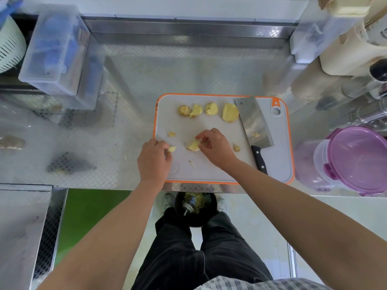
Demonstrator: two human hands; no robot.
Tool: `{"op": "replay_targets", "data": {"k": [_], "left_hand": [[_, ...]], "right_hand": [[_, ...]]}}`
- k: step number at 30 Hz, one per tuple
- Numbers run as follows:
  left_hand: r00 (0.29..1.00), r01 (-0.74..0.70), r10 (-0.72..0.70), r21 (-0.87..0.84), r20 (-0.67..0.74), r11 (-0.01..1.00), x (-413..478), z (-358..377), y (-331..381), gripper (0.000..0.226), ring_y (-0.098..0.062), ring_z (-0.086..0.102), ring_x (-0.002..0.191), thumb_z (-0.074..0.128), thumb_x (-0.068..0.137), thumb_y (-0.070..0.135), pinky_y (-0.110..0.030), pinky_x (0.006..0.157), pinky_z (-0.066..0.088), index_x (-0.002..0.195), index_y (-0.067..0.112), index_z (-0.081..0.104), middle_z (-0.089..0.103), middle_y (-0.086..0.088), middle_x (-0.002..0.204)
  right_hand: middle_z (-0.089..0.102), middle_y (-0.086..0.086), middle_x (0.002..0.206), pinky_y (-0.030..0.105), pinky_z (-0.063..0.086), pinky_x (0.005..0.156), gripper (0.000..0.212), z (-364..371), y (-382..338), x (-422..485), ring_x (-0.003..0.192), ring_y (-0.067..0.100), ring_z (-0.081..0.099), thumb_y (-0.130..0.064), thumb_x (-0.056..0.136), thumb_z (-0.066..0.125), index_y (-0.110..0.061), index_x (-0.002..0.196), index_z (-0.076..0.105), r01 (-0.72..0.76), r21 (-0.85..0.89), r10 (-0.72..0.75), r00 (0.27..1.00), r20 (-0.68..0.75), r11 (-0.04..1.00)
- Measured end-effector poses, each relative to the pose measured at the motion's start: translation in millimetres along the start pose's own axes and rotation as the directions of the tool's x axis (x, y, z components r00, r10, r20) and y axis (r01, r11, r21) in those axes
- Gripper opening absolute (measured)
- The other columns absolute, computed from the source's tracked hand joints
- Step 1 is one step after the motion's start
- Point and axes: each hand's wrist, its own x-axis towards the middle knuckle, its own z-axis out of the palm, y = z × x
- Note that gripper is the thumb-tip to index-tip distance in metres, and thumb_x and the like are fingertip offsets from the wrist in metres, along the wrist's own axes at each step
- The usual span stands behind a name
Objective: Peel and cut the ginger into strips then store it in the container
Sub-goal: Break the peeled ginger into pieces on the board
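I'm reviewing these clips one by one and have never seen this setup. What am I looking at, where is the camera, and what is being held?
There is no machine here: a person works with two bare hands, filmed by one wide-angle camera on their head, looking down. That is why you see arms, legs and shoes.

On the steel counter lies a white cutting board with an orange rim. Along its far side sit four peeled yellow ginger chunks. A steel cleaver with a black handle rests on the board's right side, unheld. A clear container with a purple lid stands to the right.

The left hand pinches a small ginger piece; the right hand fingers a larger ginger piece on the board.
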Motion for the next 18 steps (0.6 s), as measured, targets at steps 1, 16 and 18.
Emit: {"op": "replay_targets", "data": {"k": [1, 16, 18], "left_hand": [[1.000, -0.005, 0.005, 0.000, -0.004, 1.000, 0.7, 1.1, 0.0, 0.010, -0.024, 0.053, 0.087, 0.070, 0.080, 0.012, -0.030, 0.059, 0.039, 0.089, 0.013, 0.067, 0.056, -0.004, 0.088], [0.997, -0.004, 0.030, -0.316, 0.078, 0.949, 22.1, 4.9, 44.4, 0.005, -0.011, 0.059, 0.072, 0.071, 0.080, 0.025, -0.025, 0.066, 0.044, 0.084, 0.021, 0.071, 0.068, 0.006, 0.083], [0.995, -0.082, 0.090, -0.153, 0.049, 0.985, 20.5, 7.5, 46.9, 0.003, -0.016, 0.059, 0.077, 0.070, 0.081, 0.025, -0.030, 0.062, 0.045, 0.083, 0.022, 0.069, 0.064, 0.004, 0.084]], "right_hand": [[0.048, 0.000, 0.096, 0.029, 0.050, 0.077, 0.021, 0.7, 0.3, -0.8, 0.073, 0.013, 0.053, -0.009, 0.087, 0.058, -0.012, 0.106, 0.065, 0.000, 0.001, 0.000, 1.000, 0.001, 1.000], [0.061, 0.002, 0.094, 0.026, 0.048, 0.074, 0.015, -8.8, 2.5, -5.3, 0.077, 0.014, 0.057, -0.008, 0.086, 0.057, -0.015, 0.096, 0.067, -0.040, 0.057, 0.043, 0.998, -0.056, 0.998], [0.061, 0.002, 0.095, 0.025, 0.047, 0.074, 0.016, -9.6, 3.8, -7.1, 0.077, 0.014, 0.056, -0.007, 0.086, 0.057, -0.015, 0.096, 0.067, -0.053, 0.073, 0.056, 0.997, -0.053, 0.996]]}}
